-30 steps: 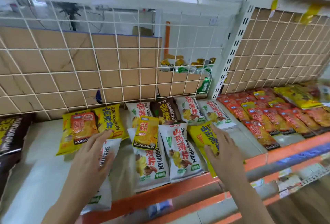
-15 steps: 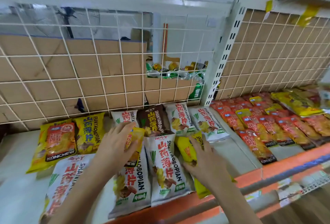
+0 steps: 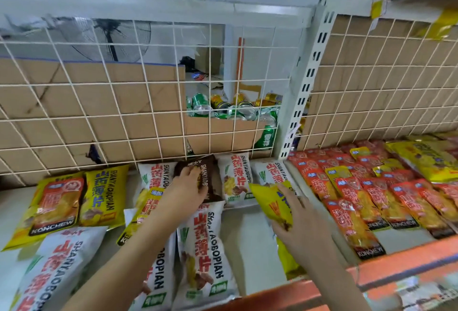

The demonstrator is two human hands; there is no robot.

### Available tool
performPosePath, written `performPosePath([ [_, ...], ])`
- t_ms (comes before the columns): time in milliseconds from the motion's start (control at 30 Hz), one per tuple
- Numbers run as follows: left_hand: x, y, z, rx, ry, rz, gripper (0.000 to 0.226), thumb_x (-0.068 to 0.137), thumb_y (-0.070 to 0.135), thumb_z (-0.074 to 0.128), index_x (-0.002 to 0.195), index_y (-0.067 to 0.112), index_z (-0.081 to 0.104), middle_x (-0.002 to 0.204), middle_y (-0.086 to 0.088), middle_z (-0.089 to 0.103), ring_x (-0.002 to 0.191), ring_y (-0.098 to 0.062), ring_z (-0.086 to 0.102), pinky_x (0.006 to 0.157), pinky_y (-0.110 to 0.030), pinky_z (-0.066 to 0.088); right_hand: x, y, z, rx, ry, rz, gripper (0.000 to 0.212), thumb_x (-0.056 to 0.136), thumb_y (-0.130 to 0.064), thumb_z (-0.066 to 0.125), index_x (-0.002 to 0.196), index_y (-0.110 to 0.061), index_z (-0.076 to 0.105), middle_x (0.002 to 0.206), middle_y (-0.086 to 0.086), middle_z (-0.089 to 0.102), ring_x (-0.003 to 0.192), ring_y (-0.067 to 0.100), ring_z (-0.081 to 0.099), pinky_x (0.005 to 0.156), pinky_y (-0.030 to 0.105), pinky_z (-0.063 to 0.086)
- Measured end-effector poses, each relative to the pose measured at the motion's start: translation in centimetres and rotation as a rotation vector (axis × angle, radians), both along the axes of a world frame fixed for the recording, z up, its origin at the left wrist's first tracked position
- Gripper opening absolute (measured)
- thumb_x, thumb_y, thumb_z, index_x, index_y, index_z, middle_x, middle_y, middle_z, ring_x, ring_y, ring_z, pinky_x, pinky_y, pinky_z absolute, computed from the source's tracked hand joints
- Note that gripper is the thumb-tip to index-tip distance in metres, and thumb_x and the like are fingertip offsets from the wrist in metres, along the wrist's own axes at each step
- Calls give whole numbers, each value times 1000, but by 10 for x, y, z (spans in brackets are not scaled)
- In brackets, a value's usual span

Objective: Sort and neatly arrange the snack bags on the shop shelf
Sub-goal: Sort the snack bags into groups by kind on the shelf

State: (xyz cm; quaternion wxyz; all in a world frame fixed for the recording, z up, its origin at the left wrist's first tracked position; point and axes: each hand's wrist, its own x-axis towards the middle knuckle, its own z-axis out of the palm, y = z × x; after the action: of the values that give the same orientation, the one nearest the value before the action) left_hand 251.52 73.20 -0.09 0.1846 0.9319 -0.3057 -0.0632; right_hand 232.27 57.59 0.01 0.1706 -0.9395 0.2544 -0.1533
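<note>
Fingers (image 3: 195, 174) of left hand (image 3: 184, 190) gripping brown SHANYAOBOPIAN bag (image 3: 213, 177), right hand (image 3: 297, 221) pinching yellow bag (image 3: 269, 199)

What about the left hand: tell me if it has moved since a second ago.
Yes. The left hand moved rightward and toward the white wire back grid, now holding the dark brown plastic snack bag.

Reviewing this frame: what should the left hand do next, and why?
Probably the left hand should lift the brown bag out of the back row: its fingers lie on it, it is the only brown bag among white bags there, and the right hand is busy holding a yellow bag.
</note>
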Motion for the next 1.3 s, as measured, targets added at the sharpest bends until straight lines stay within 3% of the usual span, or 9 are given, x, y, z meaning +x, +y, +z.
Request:
performPosePath([
  [167,6,-22,-4,155,66,164,64,91,49,44,141,12,26,140,-15,33,124,-37,42,100,-42,36,6,-19,-9,-23,-95,10,74,77,-33,70,141,-33,33,110,2,53,72,15,47,51,20,29],
  [233,10,-29,-8,192,107,199,76,87,53,48,145,14,17,145,-18,25,127,-41,36,102,-45,35,7,-22,-15,-48,-136,43,77,67,-28,80,135,-28,44,99,4,59,62,17,52,46,12,24],
  [333,12,-36,-12,180,129,250,85,84,49,55,147,17,9,150,-20,15,132,-45,24,103,-50,32,7,-23,-21,-88,-203,44,81,56,-24,87,128,-22,50,88,3,60,58,18,57,45,13,28],
  [500,11,-37,-15,73,116,282,94,81,42,63,148,21,1,148,-20,16,133,-42,23,105,-49,30,4,-26,-30,-58,-242,28,75,65,-30,79,132,-27,44,93,2,59,63,17,57,48,18,35],
  [667,8,-35,-18,-73,59,297,88,80,36,66,148,22,13,145,-18,23,133,-41,25,105,-49,29,2,-21,-35,-41,-258,-5,65,72,-47,45,135,-31,40,102,2,59,72,23,62,51,27,49],
  [900,-6,-36,-22,-297,-148,149,87,76,20,72,146,18,22,144,-15,26,127,-38,33,100,-50,37,-1,-19,-36,-77,-277,-14,65,70,-41,58,133,-29,43,105,4,61,75,24,65,50,29,51],
  [1033,-5,-36,-20,-443,-244,111,82,72,15,76,142,12,32,142,-17,31,128,-37,35,100,-52,39,-2,-18,-35,-36,-317,-4,61,73,-45,46,132,-30,44,105,2,60,80,25,63,54,30,53],
  [1300,-11,-36,14,-727,-281,147,71,81,19,71,140,18,33,146,-4,24,131,-21,34,103,-36,41,-4,-17,-31,18,-292,18,64,70,-41,60,131,-27,46,104,5,62,73,22,65,49,27,50],
])
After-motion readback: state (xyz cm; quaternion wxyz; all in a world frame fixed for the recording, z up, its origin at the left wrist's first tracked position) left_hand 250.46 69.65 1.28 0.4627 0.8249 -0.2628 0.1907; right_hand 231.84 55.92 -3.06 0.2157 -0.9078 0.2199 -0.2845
